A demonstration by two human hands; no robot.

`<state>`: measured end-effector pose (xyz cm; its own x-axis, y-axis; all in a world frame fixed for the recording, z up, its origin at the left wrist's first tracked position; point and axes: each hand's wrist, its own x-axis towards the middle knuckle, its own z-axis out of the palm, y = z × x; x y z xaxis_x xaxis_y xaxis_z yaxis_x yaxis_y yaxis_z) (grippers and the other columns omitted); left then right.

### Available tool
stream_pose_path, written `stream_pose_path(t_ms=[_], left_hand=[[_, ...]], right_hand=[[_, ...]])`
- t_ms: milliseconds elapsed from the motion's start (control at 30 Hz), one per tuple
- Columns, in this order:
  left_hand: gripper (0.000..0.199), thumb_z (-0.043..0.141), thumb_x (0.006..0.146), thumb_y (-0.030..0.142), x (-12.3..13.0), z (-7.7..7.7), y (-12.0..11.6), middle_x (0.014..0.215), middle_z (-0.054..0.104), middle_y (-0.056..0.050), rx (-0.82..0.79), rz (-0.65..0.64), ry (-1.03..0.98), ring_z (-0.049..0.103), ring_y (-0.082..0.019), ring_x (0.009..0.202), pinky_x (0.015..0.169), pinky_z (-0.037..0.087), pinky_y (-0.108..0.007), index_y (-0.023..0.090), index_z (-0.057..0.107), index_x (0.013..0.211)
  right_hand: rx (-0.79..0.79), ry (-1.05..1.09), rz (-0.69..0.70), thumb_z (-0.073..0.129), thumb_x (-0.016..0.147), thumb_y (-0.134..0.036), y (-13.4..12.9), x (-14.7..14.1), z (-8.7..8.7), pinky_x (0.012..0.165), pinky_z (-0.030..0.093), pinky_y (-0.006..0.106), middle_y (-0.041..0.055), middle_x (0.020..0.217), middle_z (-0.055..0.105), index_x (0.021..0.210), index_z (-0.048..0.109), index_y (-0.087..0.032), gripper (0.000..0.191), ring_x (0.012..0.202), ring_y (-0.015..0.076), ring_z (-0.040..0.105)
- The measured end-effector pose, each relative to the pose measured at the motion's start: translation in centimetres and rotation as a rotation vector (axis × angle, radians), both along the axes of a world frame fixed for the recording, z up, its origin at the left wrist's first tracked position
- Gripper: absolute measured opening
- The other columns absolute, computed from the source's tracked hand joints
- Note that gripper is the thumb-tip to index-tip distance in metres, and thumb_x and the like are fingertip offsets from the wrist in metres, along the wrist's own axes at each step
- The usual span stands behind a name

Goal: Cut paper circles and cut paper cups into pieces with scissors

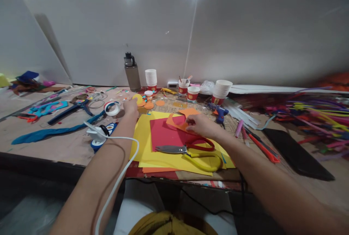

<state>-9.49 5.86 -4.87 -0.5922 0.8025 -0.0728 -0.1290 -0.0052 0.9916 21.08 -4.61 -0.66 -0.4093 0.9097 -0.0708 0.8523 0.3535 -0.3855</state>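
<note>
The right hand (201,124) pinches a curved orange scrap (171,121) between thumb and fingers, probably by its edge so that the cut curve stays uncreased. The scrap is above the red sheet (160,133), which lies on yellow sheets (142,146) at the desk's (65,151) near edge, presumably for easy reach. The left hand (131,108) is stretched out to a yellow disc (138,99), fingertips at it; whether they grip it I cannot tell. Orange discs (160,102) lie just beside, seemingly grouped away from the sheets. The scissors (181,150) rest on the sheets, handles rightward, apparently handy for the right hand.
</note>
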Motion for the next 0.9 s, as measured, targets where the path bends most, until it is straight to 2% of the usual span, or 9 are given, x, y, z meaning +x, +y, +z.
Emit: stream_pose_path(t_ms=[133, 367, 467, 567, 600, 667, 800, 833, 900], left_hand=[[0.019, 0.055, 0.071, 0.014, 0.7, 0.4, 0.0, 0.07, 0.054, 0.002, 0.025, 0.088, -0.137, 0.042, -0.005, 0.05, 0.045, 0.032, -0.018, 0.017, 0.057, 0.09], [0.011, 0.063, 0.065, 0.015, 3.3, 1.7, -1.0, 0.069, 0.058, -0.001, 0.14, -0.094, -0.215, 0.051, -0.007, 0.052, 0.042, 0.03, -0.018, 0.014, 0.056, 0.074], [0.014, 0.066, 0.062, 0.016, 4.1, 1.8, -1.5, 0.069, 0.061, -0.001, 0.201, -0.201, -0.17, 0.052, -0.008, 0.052, 0.042, 0.03, -0.018, 0.014, 0.058, 0.073], [0.016, 0.068, 0.06, 0.017, 4.7, 1.8, -2.0, 0.068, 0.062, -0.001, 0.23, -0.301, -0.129, 0.051, -0.007, 0.052, 0.042, 0.03, -0.018, 0.013, 0.061, 0.074], [0.017, 0.069, 0.06, 0.017, 4.9, 1.8, -2.2, 0.068, 0.062, -0.001, 0.228, -0.325, -0.131, 0.051, -0.007, 0.052, 0.043, 0.03, -0.018, 0.013, 0.061, 0.074], [0.02, 0.072, 0.058, 0.018, 5.5, 1.9, -2.6, 0.069, 0.062, -0.001, 0.218, -0.378, -0.15, 0.051, -0.007, 0.053, 0.044, 0.032, -0.018, 0.013, 0.062, 0.075], [0.024, 0.076, 0.057, 0.02, 7.0, 2.4, -3.7, 0.07, 0.063, -0.002, 0.164, -0.507, -0.153, 0.053, -0.008, 0.055, 0.046, 0.034, -0.018, 0.013, 0.062, 0.074], [0.024, 0.077, 0.056, 0.021, 7.4, 2.6, -4.0, 0.069, 0.062, -0.002, 0.146, -0.537, -0.139, 0.053, -0.008, 0.055, 0.046, 0.035, -0.019, 0.013, 0.062, 0.073], [0.027, 0.08, 0.054, 0.024, 8.2, 2.8, -4.6, 0.066, 0.061, -0.001, 0.12, -0.596, -0.102, 0.053, -0.009, 0.055, 0.046, 0.035, -0.019, 0.013, 0.062, 0.071]], right_hand=[[-0.082, 0.36, 0.033, 0.057, 0.078, -0.035, 0.2, 1.1, 1.0, 0.059, 0.037, 0.024, 0.0015, 0.07, 0.062, 0.076, 0.061, -0.015, 0.021, 0.064, 0.0123, 0.052], [-0.309, 1.151, -0.056, 0.072, 0.067, -0.047, -2.2, 2.0, 3.6, 0.047, 0.03, 0.02, -0.0067, 0.06, 0.047, 0.077, 0.048, -0.02, 0.038, 0.047, 0.0053, 0.037], [-0.559, 1.173, 0.129, 0.074, 0.066, -0.05, -5.4, 0.5, 4.6, 0.044, 0.03, 0.018, -0.008, 0.057, 0.046, 0.077, 0.05, -0.02, 0.04, 0.044, 0.0039, 0.037], [-1.031, 0.756, 0.573, 0.076, 0.066, -0.048, -7.6, -0.8, 5.1, 0.052, 0.044, 0.021, 0.0007, 0.072, 0.063, 0.091, 0.06, -0.015, 0.045, 0.056, 0.0097, 0.057], [-1.072, 0.642, 0.653, 0.075, 0.068, -0.046, -7.6, -1.0, 5.0, 0.06, 0.048, 0.024, 0.0041, 0.081, 0.066, 0.098, 0.061, -0.014, 0.046, 0.067, 0.0125, 0.061], [-0.836, 0.65, 0.538, 0.071, 0.073, -0.044, -6.3, -0.6, 4.3, 0.067, 0.049, 0.026, 0.0039, 0.084, 0.066, 0.098, 0.063, -0.015, 0.039, 0.071, 0.0128, 0.061], [0.094, 0.493, -0.102, 0.055, 0.086, -0.037, -0.5, 1.9, 1.2, 0.077, 0.046, 0.029, 0.0065, 0.091, 0.067, 0.092, 0.064, -0.015, 0.025, 0.082, 0.0157, 0.059], [0.2, 0.371, -0.235, 0.057, 0.085, -0.036, 0.7, 2.5, 0.3, 0.08, 0.045, 0.031, 0.009, 0.099, 0.066, 0.099, 0.063, -0.015, 0.027, 0.088, 0.018, 0.059], [0.189, 0.111, -0.394, 0.061, 0.082, -0.042, 2.4, 3.2, -1.2, 0.088, 0.042, 0.034, 0.0136, 0.113, 0.063, 0.113, 0.06, -0.013, 0.042, 0.103, 0.0229, 0.057]])
